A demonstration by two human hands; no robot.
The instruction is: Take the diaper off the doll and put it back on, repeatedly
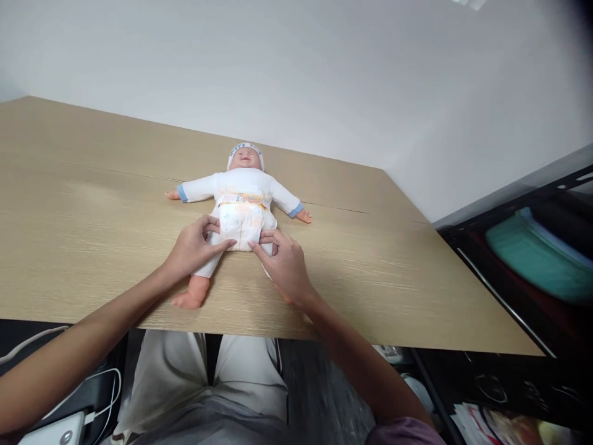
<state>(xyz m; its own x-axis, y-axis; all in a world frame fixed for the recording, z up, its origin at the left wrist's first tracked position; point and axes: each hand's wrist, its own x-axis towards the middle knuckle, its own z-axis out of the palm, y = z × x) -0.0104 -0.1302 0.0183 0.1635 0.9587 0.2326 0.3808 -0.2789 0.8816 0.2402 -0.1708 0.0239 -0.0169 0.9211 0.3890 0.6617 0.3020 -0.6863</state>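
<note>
A baby doll (245, 182) in a white outfit with blue cuffs and a white cap lies on its back on the wooden table (370, 272), arms spread. Over its belly and crotch is a white diaper (241, 224) with a printed, coloured waistband. My left hand (197, 245) pinches the diaper's lower left edge, its thumb on the front and its fingers at the side by the doll's leg. On the other side, my right hand (283, 256) grips the lower right edge the same way and covers most of that leg.
A white wall rises behind the table. To the right, a dark shelf (504, 309) holds green cloth (542, 253). Below the table's front edge are my legs, a white device (58, 431) with a cable at left, and printed packets (482, 423) at right.
</note>
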